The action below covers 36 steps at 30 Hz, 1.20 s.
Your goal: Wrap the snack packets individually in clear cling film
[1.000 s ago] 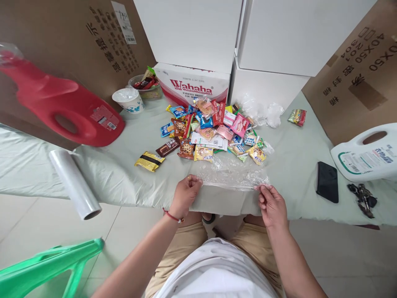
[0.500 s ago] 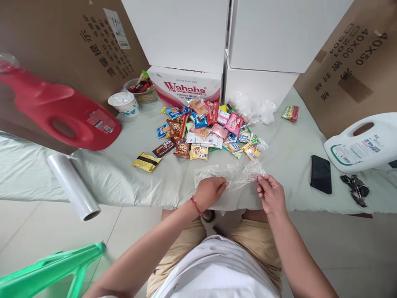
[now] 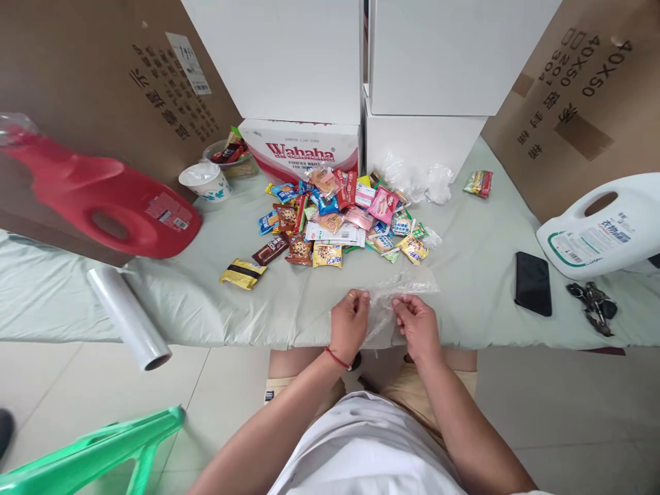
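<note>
A clear plastic bag is stretched between my two hands at the front edge of the cloth-covered table. My left hand, with a red string bracelet at the wrist, pinches one side of it. Thumb and fingers of my right hand grip the other side. Part of the bag spreads over the cloth past my fingers. Just beyond lies a pile of wrapped snacks in many colours. A yellow packet with a black band rests at the pile's left.
White boxes stand behind the pile, beside crumpled clear bags. At left are a red jug, a paper cup and a film roll. A phone, keys and a white jug lie at right.
My right hand has moved left, closer to my left hand, and the bag between them has changed shape, with part now hanging toward me. My left hand has turned more upright. The view has shifted slightly.
</note>
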### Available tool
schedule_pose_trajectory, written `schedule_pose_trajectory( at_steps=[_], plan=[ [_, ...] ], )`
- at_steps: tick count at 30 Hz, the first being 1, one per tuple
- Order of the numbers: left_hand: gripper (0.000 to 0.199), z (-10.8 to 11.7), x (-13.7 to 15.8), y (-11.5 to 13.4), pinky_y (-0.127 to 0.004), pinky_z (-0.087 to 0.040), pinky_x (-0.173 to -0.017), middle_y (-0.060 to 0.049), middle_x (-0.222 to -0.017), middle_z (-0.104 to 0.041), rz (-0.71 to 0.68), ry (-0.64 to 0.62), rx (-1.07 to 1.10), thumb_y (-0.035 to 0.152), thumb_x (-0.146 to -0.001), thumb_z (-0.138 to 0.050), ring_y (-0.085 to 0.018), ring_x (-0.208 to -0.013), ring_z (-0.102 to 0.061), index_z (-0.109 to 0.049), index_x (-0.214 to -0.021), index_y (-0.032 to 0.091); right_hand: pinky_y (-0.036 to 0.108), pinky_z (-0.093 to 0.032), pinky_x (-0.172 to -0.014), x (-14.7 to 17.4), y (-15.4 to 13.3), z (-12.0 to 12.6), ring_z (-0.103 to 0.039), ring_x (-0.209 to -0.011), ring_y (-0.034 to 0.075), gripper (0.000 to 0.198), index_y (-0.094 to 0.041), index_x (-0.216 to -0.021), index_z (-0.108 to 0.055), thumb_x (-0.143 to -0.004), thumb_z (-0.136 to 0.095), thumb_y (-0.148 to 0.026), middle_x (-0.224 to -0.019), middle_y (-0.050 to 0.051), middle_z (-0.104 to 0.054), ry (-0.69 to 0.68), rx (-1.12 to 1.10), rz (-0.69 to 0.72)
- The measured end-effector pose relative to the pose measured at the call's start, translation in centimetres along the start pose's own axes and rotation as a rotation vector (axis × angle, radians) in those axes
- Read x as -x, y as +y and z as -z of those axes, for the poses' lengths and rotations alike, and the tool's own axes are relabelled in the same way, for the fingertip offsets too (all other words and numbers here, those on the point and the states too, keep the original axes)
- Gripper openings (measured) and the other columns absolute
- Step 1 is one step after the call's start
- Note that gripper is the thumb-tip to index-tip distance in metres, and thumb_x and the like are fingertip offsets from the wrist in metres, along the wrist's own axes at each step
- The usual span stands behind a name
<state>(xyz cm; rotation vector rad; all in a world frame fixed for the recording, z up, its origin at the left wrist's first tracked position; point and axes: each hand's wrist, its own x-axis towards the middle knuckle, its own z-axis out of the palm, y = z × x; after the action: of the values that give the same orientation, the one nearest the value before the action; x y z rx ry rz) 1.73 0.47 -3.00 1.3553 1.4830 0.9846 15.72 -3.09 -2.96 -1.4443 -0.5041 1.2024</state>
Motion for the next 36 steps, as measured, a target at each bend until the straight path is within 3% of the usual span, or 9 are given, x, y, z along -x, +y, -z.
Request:
schedule_pose_trajectory(
  at_steps=[5,12,14,17,20,25,28,32,36],
  plan=[
    [0.032,4.1,-2.8,-0.5,-0.025,-0.026,-0.046,0.008,-0.053,-0.035,0.258,0.122,0.202,0.054,-0.085,-0.053,-0.011,-0.046,-0.031,-0.053,-0.076,0.023,0.018,-0.023,-0.035,-1.3,-2.0,3.7,-0.039,-0.046,0.006,0.046,-0.018,-0.077,-0.069,-0.052,-0.092,-0.049,-0.065,-0.001,-0.063,-0.057,0.013,-0.051],
    [0.03,7.5,-2.9,-3.0,-0.027,-0.025,-0.051,0.007,-0.052,-0.037,0.197,0.164,0.003,0.049,-0.085,-0.055,-0.012,-0.049,-0.032,-0.053,-0.069,0.023,0.021,-0.023,-0.04,-1.7,-2.7,9.0,-0.038,-0.047,0.008,0.051,-0.017,-0.08,-0.07,-0.056,-0.087,-0.058,-0.064,0.001,-0.062,-0.141,0.338,-0.116],
    [0.028,7.3,-2.4,-3.6,-0.027,-0.024,-0.053,0.006,-0.052,-0.039,0.164,0.149,-0.049,0.045,-0.086,-0.055,-0.013,-0.051,-0.034,-0.052,-0.068,0.023,0.025,-0.029,-0.044,-2.0,-3.0,10.1,-0.042,-0.049,0.011,0.05,-0.018,-0.085,-0.07,-0.061,-0.081,-0.06,-0.068,0.002,-0.063,-0.08,0.507,-0.028],
    [0.026,6.9,-1.7,-3.8,-0.027,-0.023,-0.055,0.005,-0.053,-0.041,0.123,0.121,-0.105,0.04,-0.089,-0.053,-0.015,-0.053,-0.038,-0.049,-0.069,0.024,0.032,-0.043,-0.059,-1.3,-4.7,10.2,-0.052,-0.06,0.016,0.043,-0.019,-0.098,-0.068,-0.071,-0.073,-0.052,-0.085,0.005,-0.066,0.241,0.819,0.328],
    [0.025,6.4,-1.2,-3.4,-0.027,-0.022,-0.057,0.005,-0.055,-0.042,0.1,0.105,-0.137,0.036,-0.091,-0.05,-0.015,-0.054,-0.038,-0.046,-0.07,0.024,0.035,-0.046,-0.071,1.1,-6.4,7.6,-0.056,-0.069,0.018,0.028,-0.02,-0.101,-0.066,-0.086,-0.063,-0.043,-0.089,0.006,-0.064,0.423,0.933,0.676],
    [0.023,6.3,-0.6,-3.4,-0.027,-0.028,-0.059,0.004,-0.058,-0.047,0.063,0.083,-0.194,0.035,-0.095,-0.045,-0.016,-0.056,-0.045,-0.048,-0.075,0.024,0.041,-0.05,-0.088,2.0,-4.3,-0.6,-0.06,-0.1,0.028,0.026,-0.023,-0.114,-0.07,-0.099,-0.05,-0.032,-0.107,0.011,-0.071,-0.307,1.148,0.814],
    [0.015,7.3,0.2,-3.7,-0.029,-0.038,-0.063,0.001,-0.07,-0.057,0.035,0.132,-0.225,0.036,-0.094,-0.048,-0.018,-0.064,-0.056,-0.054,-0.088,0.023,0.052,-0.037,-0.113,-0.7,-0.9,-4.8,-0.043,-0.136,0.037,0.053,-0.012,-0.142,-0.056,-0.096,-0.056,-0.038,-0.147,0.021,-0.054,-0.386,1.314,0.836],
    [0.025,9.1,1.5,-2.7,-0.043,-0.049,-0.09,-0.013,-0.107,-0.062,-0.275,0.478,-0.435,0.034,-0.092,-0.056,-0.027,-0.101,-0.061,-0.057,-0.111,0.016,0.06,-0.019,-0.123,-2.9,2.1,-8.3,-0.029,-0.15,0.037,0.068,-0.012,-0.153,-0.045,-0.098,-0.054,-0.052,-0.161,0.018,-0.039,-0.541,1.404,0.836],
    [0.022,9.2,1.5,-1.0,-0.046,-0.046,-0.101,-0.014,-0.119,-0.063,-0.577,0.349,-0.574,0.027,-0.1,-0.049,-0.027,-0.116,-0.058,-0.062,-0.116,0.018,0.056,-0.024,-0.124,-2.6,1.6,-8.6,-0.033,-0.149,0.033,0.06,-0.013,-0.151,-0.048,-0.101,-0.049,-0.047,-0.16,0.017,-0.041,-0.63,1.29,0.931]
  ],
)
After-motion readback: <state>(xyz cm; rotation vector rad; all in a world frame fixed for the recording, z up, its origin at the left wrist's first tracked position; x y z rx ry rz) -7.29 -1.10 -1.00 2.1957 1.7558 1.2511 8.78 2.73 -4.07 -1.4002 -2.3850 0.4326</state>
